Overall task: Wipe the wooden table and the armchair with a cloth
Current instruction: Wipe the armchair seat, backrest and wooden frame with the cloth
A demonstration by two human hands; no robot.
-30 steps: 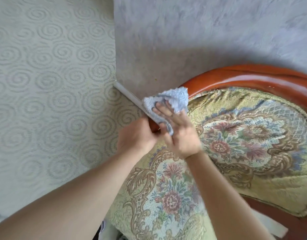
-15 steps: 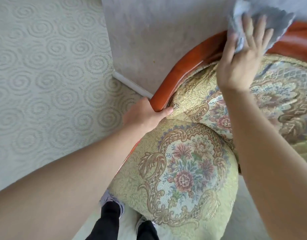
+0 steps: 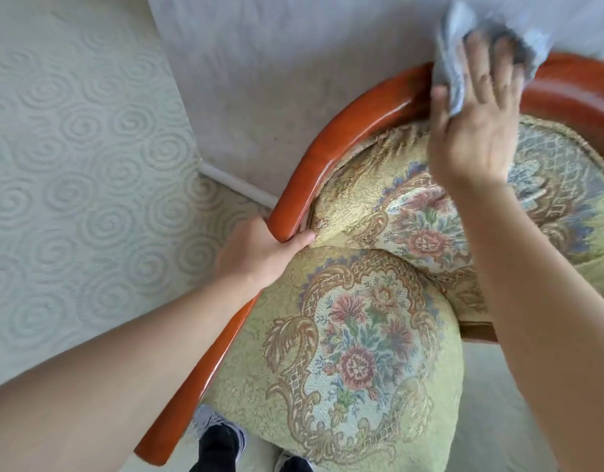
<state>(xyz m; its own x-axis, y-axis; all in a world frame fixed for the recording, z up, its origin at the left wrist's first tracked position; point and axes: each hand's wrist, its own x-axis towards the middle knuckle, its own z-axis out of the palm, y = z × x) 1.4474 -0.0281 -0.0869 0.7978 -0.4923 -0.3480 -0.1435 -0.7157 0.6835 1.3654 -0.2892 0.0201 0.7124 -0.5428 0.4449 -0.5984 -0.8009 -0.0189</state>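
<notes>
The armchair has a glossy reddish wooden frame [image 3: 355, 124] curving round a back cushion [image 3: 413, 212] and a seat cushion [image 3: 362, 352], both in yellow-green floral fabric. My right hand [image 3: 477, 107] presses a pale blue cloth [image 3: 454, 46] flat onto the top of the wooden back rail at the upper right; the hand and cloth are motion-blurred. My left hand [image 3: 259, 250] grips the frame where the left arm meets the back, thumb over the wood against the cushion edge. No wooden table is in view.
A grey textured wall [image 3: 293, 63] stands right behind the chair, with a white skirting board [image 3: 236, 182] at its foot. Pale carpet with a swirl pattern [image 3: 72, 165] fills the left. My feet in dark socks and slippers [image 3: 222, 441] are by the chair's front.
My right hand has swept the cloth from the left end of the frame up along the back rail to its top. My left hand stays gripping the frame.
</notes>
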